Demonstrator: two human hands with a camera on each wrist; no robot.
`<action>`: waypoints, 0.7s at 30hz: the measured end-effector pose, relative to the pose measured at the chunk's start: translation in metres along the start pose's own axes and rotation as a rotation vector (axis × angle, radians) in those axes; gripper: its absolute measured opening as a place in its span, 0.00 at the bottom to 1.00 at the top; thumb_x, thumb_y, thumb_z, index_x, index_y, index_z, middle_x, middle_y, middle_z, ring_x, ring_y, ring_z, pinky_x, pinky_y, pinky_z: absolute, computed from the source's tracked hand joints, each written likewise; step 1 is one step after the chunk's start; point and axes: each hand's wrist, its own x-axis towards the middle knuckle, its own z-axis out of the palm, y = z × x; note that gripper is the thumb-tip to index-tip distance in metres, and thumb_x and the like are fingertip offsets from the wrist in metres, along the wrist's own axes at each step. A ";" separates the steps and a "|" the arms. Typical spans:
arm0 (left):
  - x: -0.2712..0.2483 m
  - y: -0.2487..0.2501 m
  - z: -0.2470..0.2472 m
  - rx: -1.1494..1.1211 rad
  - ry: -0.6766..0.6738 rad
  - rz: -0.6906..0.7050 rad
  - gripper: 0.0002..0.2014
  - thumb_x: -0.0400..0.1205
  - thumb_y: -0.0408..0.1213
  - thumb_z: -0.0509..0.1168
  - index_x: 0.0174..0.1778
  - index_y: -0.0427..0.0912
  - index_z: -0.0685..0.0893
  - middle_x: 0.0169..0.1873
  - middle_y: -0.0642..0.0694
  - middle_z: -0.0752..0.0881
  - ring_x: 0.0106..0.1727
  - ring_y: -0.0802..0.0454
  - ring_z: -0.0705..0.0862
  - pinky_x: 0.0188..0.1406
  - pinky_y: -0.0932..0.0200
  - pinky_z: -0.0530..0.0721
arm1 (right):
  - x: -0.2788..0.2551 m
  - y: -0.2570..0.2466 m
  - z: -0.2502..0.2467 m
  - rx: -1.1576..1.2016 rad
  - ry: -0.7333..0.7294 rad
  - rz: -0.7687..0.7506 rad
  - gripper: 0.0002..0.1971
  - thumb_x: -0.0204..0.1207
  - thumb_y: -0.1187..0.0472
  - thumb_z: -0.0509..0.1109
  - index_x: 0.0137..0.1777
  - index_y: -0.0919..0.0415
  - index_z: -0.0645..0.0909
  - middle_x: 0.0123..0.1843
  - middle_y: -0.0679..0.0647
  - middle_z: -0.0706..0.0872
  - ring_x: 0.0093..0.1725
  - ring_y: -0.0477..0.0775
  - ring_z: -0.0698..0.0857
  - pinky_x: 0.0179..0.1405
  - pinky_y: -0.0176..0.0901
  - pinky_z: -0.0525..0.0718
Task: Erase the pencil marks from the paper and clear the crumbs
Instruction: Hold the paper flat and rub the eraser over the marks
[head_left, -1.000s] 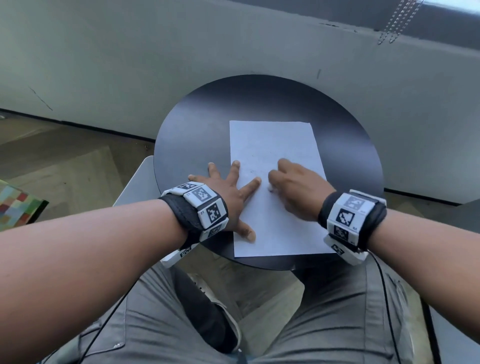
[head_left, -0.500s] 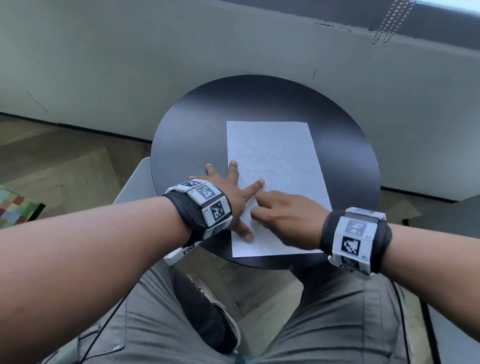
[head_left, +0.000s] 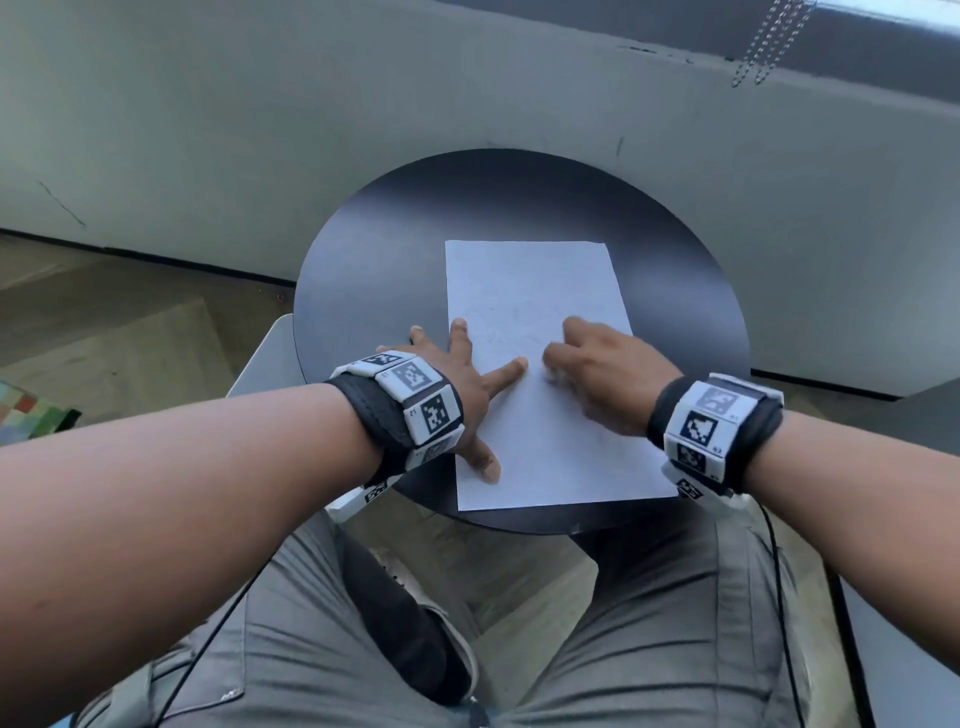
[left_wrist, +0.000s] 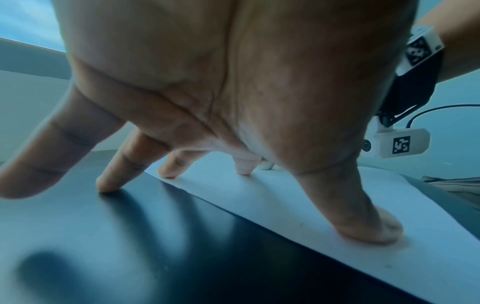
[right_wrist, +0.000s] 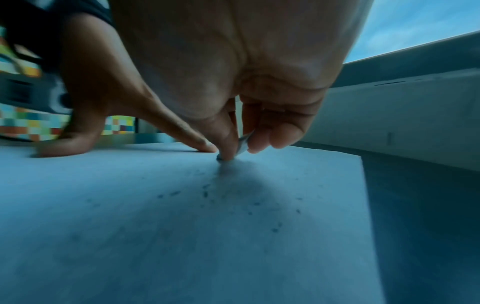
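1. One round black table (head_left: 363, 291).
2. One sheet of white paper (head_left: 535, 291) lies on the table.
3. Two hands are on the paper: one left hand (head_left: 467, 384) at the paper's left edge and one right hand (head_left: 608, 374) near the middle of the paper.
4. One small eraser (right_wrist: 242, 147) is pinched in the right hand, touching the paper.
5. Many tiny dark crumbs (right_wrist: 205, 194) lie on the paper, too many and too blurry to count.
6. Two wrist bands (head_left: 410, 400), one on each arm, near the paper.

White paper (head_left: 540, 415) flat, crumbs (right_wrist: 249, 205) scattered
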 end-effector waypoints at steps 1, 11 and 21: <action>0.001 0.000 0.001 0.013 0.004 0.003 0.65 0.58 0.82 0.71 0.81 0.77 0.31 0.87 0.35 0.33 0.84 0.17 0.46 0.68 0.12 0.66 | 0.001 0.003 0.001 0.002 0.034 0.027 0.11 0.74 0.68 0.63 0.55 0.57 0.76 0.51 0.55 0.72 0.48 0.61 0.78 0.37 0.51 0.80; 0.006 -0.012 0.005 0.094 0.072 0.193 0.70 0.61 0.77 0.74 0.88 0.59 0.36 0.88 0.42 0.34 0.89 0.41 0.39 0.81 0.24 0.58 | -0.001 -0.001 0.001 0.049 0.044 0.023 0.10 0.76 0.67 0.61 0.55 0.59 0.76 0.51 0.57 0.74 0.47 0.63 0.79 0.37 0.52 0.77; 0.008 -0.008 0.012 0.047 0.096 0.208 0.68 0.62 0.82 0.67 0.88 0.55 0.38 0.88 0.38 0.33 0.89 0.36 0.37 0.86 0.31 0.50 | -0.013 -0.017 0.004 0.120 -0.007 -0.113 0.11 0.73 0.68 0.67 0.53 0.55 0.78 0.49 0.54 0.75 0.42 0.57 0.76 0.36 0.50 0.77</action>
